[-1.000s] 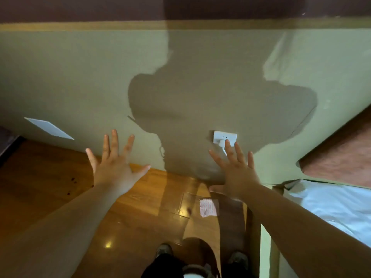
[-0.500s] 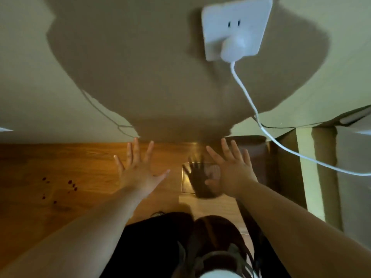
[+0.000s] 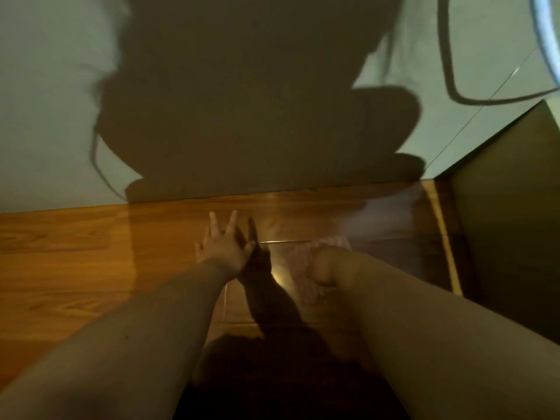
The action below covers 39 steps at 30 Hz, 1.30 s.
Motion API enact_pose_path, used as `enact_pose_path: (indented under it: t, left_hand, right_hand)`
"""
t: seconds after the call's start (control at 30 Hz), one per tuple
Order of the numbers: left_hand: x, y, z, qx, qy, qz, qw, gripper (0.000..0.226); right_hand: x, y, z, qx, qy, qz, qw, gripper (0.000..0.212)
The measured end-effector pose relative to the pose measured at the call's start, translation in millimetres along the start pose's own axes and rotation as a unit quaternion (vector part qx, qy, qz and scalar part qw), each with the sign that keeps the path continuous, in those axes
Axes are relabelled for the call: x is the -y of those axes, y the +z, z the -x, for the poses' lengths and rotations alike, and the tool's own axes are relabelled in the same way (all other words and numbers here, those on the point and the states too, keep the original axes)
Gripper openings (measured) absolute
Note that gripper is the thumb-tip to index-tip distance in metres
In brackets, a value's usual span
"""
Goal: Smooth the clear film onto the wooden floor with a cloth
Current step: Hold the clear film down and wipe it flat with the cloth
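Observation:
The clear film (image 3: 280,275) lies on the wooden floor (image 3: 75,259) near the wall, showing as a glossy rectangle with a bright glint. A pale pinkish cloth (image 3: 331,241) sits on the film, blurred. My right hand (image 3: 322,265) is down on the cloth with the fingers curled under and mostly hidden, so it seems to grip the cloth. My left hand (image 3: 222,245) rests flat on the floor just left of the film, fingers spread toward the wall.
A pale green wall (image 3: 45,101) with my large shadow rises straight ahead. A white cable (image 3: 547,31) hangs at the top right. A dark panel (image 3: 500,225) stands close on the right. My dark-clothed knees (image 3: 272,380) are at the bottom.
My head has dropped closer to the floor. Both hands have come down from mid-air: the left now lies on the floor, the right is on the cloth. The socket has left the view.

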<state>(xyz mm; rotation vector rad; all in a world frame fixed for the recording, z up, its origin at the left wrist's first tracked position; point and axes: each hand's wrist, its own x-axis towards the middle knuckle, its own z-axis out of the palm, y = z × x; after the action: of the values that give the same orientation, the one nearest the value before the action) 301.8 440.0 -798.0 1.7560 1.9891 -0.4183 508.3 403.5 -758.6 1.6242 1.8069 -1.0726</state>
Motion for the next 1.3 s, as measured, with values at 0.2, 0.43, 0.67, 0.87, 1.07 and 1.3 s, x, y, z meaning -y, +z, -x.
enact_pose_path:
  t: [0.2, 0.43, 0.67, 0.87, 1.07, 1.3]
  left_hand:
    - [-1, 27, 3, 0.106, 0.042, -0.004, 0.993, 0.08]
    - [-4, 25, -18, 0.115, 0.101, -0.063, 0.986, 0.091]
    - [-14, 33, -43, 0.121, 0.129, -0.068, 0.982, 0.117]
    - [-19, 38, -42, 0.129, 0.134, -0.091, 0.978, 0.123]
    - [-24, 39, -39, 0.082, 0.135, -0.071, 0.985, 0.119]
    - [-31, 38, -43, 0.08, 0.13, -0.076, 0.985, 0.121]
  right_hand:
    - [-1, 68, -11, -0.006, -0.061, -0.051, 0.997, 0.057]
    - [-93, 73, -22, -0.177, 0.115, -0.198, 0.957, 0.063]
    - [-86, 47, -40, -0.201, 0.196, -0.181, 0.942, 0.058]
    - [-50, 45, -59, -0.133, -0.095, 0.009, 0.987, 0.06]
    - [-180, 11, -60, -0.389, 0.385, -0.402, 0.734, 0.054]
    - [-69, 8, -88, -0.219, -0.016, -0.15, 0.964, 0.04]
